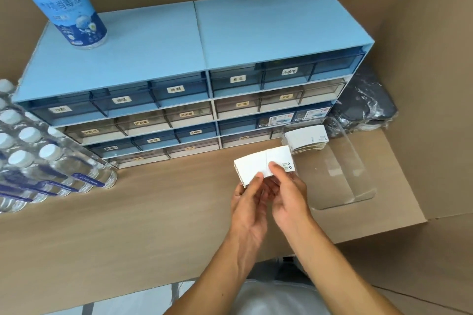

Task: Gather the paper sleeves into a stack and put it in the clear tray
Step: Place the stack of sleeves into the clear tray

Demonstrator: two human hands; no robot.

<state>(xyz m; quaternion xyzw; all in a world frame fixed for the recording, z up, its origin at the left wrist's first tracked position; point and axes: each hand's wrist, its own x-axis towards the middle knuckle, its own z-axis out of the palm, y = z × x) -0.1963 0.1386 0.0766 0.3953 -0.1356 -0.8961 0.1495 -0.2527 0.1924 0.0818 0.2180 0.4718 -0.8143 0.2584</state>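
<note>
- Hands meet over the wooden tabletop (pixel 143 212), just in front of the drawer cabinet and left of the clear tray.
- The left hand (pixel 247 208) pinches the left lower edge of a small bunch of white paper sleeves (pixel 258 165), its fingers (pixel 257 179) closed on the paper.
- The right hand (pixel 288 195) grips the same bunch from the right, thumb (pixel 277 170) pressed on the top face and the other fingers tucked underneath, so both hands are clamped on the sleeves.
- The held sleeves are flat, fanned slightly so that two overlapping faces show, with small printed marks near the right end.
- The clear tray (pixel 358 186) sits on the tabletop to the right of the hands, its near edge at the border of a cardboard sheet (pixel 399 186).
- A second stack of paper sleeves (pixel 305 139) lies in the far left corner of the tray, close to the cabinet front.
- The blue drawer cabinet (pixel 179 64) stands at the back, with rows of labelled translucent drawers.
- A bottle with a blue label (pixel 66 5) stands on the cabinet's top at the left.
- A shrink-wrapped pack of water bottles (pixel 38 161) lies at the left edge of the tabletop.
- A dark item wrapped in plastic (pixel 363 107) rests to the right of the cabinet, behind the tray.
</note>
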